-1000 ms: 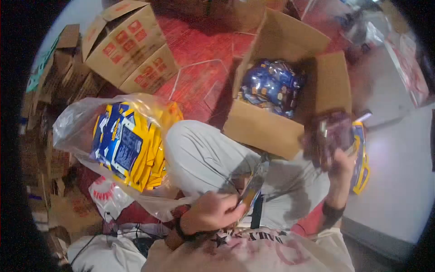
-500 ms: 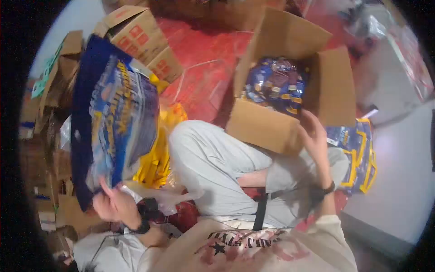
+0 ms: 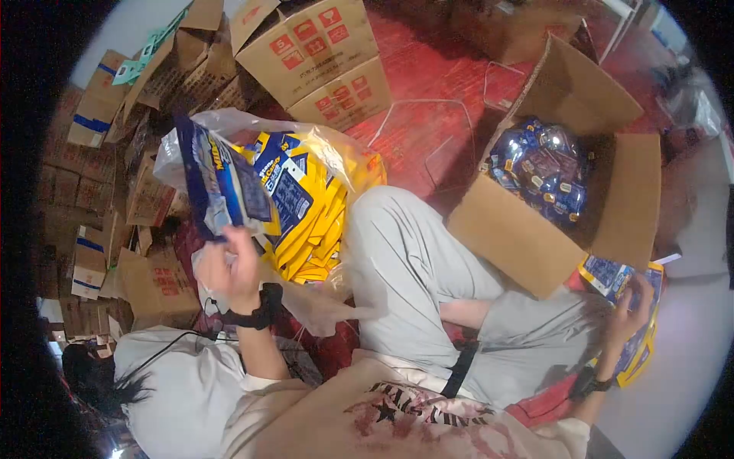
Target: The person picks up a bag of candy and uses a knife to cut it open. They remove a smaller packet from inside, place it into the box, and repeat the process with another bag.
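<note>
My left hand (image 3: 229, 268) is closed on the lower end of a dark blue printed bag (image 3: 210, 172), tilted beside a clear plastic sack (image 3: 325, 138). Inside that sack is a pile of yellow and blue printed bags (image 3: 310, 222). At the right, my right hand (image 3: 628, 312) rests over several flat blue and yellow bags (image 3: 646, 348), its fingers apart and curved. Left of it stands an open cardboard box (image 3: 520, 237) holding many small blue and brown wrapped packets (image 3: 543, 164) under shiny clear plastic.
Closed cartons with red symbols (image 3: 306, 57) stand behind the sack. More cardboard boxes (image 3: 157, 291) crowd the left side. Red sheeting (image 3: 428, 115) covers the floor. My bent legs (image 3: 405, 252) lie between the sack and the open box.
The view has shifted left. My left hand has swung the blue bag over to the clear sack. My right hand has left the open box's flap and moved to the flat bags at the right.
</note>
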A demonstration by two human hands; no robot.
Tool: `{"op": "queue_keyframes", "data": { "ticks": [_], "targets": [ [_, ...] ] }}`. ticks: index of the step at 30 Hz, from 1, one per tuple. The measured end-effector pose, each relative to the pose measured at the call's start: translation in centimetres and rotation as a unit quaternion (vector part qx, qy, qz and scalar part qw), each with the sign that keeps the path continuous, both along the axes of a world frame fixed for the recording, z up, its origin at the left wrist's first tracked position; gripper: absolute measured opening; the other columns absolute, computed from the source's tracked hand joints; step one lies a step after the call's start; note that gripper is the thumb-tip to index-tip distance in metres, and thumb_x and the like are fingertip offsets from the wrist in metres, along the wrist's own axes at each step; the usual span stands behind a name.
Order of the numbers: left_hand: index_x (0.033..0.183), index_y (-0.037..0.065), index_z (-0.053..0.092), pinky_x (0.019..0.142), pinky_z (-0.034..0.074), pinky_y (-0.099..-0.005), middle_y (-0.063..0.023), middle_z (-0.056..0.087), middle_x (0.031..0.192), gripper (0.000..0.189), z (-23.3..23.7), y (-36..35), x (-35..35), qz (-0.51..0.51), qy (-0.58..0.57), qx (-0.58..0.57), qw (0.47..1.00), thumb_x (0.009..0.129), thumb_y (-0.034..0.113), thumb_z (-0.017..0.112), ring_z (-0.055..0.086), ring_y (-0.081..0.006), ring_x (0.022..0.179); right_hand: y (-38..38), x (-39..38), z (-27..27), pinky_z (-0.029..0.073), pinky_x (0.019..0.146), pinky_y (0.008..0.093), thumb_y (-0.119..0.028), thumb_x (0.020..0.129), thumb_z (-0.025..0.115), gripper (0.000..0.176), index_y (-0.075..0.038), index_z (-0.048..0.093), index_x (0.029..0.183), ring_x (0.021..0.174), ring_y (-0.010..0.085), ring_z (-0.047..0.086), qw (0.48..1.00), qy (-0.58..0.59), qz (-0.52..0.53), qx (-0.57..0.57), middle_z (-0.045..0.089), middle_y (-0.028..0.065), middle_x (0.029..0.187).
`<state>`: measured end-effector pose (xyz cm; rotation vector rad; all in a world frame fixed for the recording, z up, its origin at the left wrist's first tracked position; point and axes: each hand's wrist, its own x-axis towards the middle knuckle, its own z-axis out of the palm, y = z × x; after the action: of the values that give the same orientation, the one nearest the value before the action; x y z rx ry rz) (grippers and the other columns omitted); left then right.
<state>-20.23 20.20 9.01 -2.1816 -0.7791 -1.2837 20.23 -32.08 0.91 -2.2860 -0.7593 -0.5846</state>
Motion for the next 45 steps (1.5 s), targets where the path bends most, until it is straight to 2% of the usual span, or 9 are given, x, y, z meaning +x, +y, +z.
{"op": "queue_keyframes", "data": {
  "ticks": [4, 10, 20, 21, 30, 36, 39, 42, 45],
  "targets": [
    [0.067, 0.002, 0.050, 0.048, 0.036, -0.0319, -0.0076, 0.053, 0.057, 0.031, -1.0, -0.4, 2.0, -0.063, -0.040, -0.182, 0.981, 0.089, 0.004, 0.072, 0.047, -0.0167, 0.048, -5.0, 3.6, -3.9, 0.050, 0.095, 0.0328, -0.005, 0.096, 0.067, 0.022, 0.002, 0.065, 0.117, 0.106, 0.0239, 0.065, 0.995, 0.031, -0.090, 0.009, 0.069, 0.0122, 0.116],
    [0.074, 0.001, 0.052, 0.055, 0.043, -0.0324, -0.0084, 0.056, 0.061, 0.024, -2.8, -0.6, 2.4, -0.007, -0.051, -0.330, 0.943, 0.081, 0.007, 0.075, 0.052, -0.0179, 0.053, -10.2, 7.3, -10.2, 0.049, 0.088, 0.0288, -0.020, 0.093, 0.075, 0.031, 0.001, 0.068, 0.114, 0.100, 0.0165, 0.065, 0.885, 0.447, -0.126, -0.014, 0.072, 0.0093, 0.106],
    [0.084, -0.001, 0.059, 0.063, 0.052, -0.0410, -0.0154, 0.068, 0.075, 0.010, -7.0, 2.3, -1.2, 0.066, -0.064, -0.429, 0.899, 0.082, 0.003, 0.068, 0.069, -0.0294, 0.066, -6.1, 4.6, -10.9, 0.050, 0.089, 0.0324, -0.022, 0.096, 0.070, 0.028, 0.001, 0.069, 0.112, 0.101, 0.0197, 0.066, 0.864, 0.474, -0.048, -0.163, 0.072, 0.0115, 0.109],
    [0.091, -0.002, 0.063, 0.066, 0.053, -0.0388, -0.0159, 0.070, 0.078, 0.010, -6.2, 1.9, -0.7, 0.100, -0.109, -0.553, 0.820, 0.087, 0.005, 0.069, 0.070, -0.0285, 0.070, -6.0, 4.5, -11.1, 0.050, 0.089, 0.0327, -0.022, 0.096, 0.070, 0.028, 0.001, 0.069, 0.112, 0.101, 0.0201, 0.066, 0.863, 0.475, -0.046, -0.166, 0.072, 0.0117, 0.109],
    [0.114, 0.001, 0.073, 0.077, 0.055, -0.0413, -0.0236, 0.074, 0.096, 0.026, -7.1, 3.3, -2.8, 0.107, 0.090, -0.362, 0.922, 0.091, 0.013, 0.068, 0.073, -0.0332, 0.084, -6.3, 2.2, -11.9, 0.051, 0.089, 0.0348, -0.021, 0.097, 0.068, 0.027, 0.001, 0.069, 0.111, 0.102, 0.0231, 0.066, 0.860, 0.484, -0.002, -0.163, 0.071, 0.0138, 0.110],
    [0.134, -0.003, 0.062, 0.088, 0.055, -0.0379, -0.0185, 0.069, 0.122, 0.040, -0.9, -1.4, 0.2, -0.058, -0.030, -0.674, 0.736, 0.095, 0.006, 0.066, 0.068, -0.0268, 0.102, -6.8, -1.5, -11.3, 0.051, 0.090, 0.0363, -0.021, 0.097, 0.066, 0.026, 0.002, 0.068, 0.111, 0.103, 0.0251, 0.066, 0.847, 0.515, 0.024, -0.134, 0.071, 0.0152, 0.111],
    [0.125, -0.008, 0.068, 0.071, 0.055, -0.0304, -0.0167, 0.075, 0.101, 0.027, 0.9, -5.9, 3.2, -0.173, 0.216, -0.593, 0.757, 0.101, 0.001, 0.061, 0.066, -0.0173, 0.082, -7.4, -2.7, -11.4, 0.052, 0.090, 0.0370, -0.020, 0.098, 0.066, 0.026, 0.002, 0.068, 0.111, 0.103, 0.0261, 0.066, 0.840, 0.533, 0.038, -0.091, 0.070, 0.0158, 0.111],
    [0.144, -0.003, 0.057, 0.081, 0.053, -0.0267, -0.0145, 0.073, 0.117, 0.050, 3.1, -15.1, 10.4, -0.309, 0.205, -0.756, 0.540, 0.095, -0.011, 0.049, 0.066, -0.0137, 0.090, -7.7, -3.2, -11.7, 0.052, 0.090, 0.0378, -0.020, 0.098, 0.065, 0.026, 0.002, 0.068, 0.111, 0.103, 0.0271, 0.066, 0.837, 0.541, 0.062, -0.055, 0.070, 0.0165, 0.111],
    [0.146, -0.004, 0.054, 0.080, 0.055, -0.0312, -0.0143, 0.073, 0.111, 0.053, 0.6, -15.2, 12.4, -0.290, 0.373, -0.675, 0.567, 0.092, -0.011, 0.052, 0.069, -0.0181, 0.091, -8.1, -3.2, -11.5, 0.052, 0.090, 0.0385, -0.019, 0.098, 0.065, 0.025, 0.002, 0.068, 0.110, 0.104, 0.0281, 0.066, 0.832, 0.542, 0.114, -0.018, 0.070, 0.0172, 0.112]
  ]
}}
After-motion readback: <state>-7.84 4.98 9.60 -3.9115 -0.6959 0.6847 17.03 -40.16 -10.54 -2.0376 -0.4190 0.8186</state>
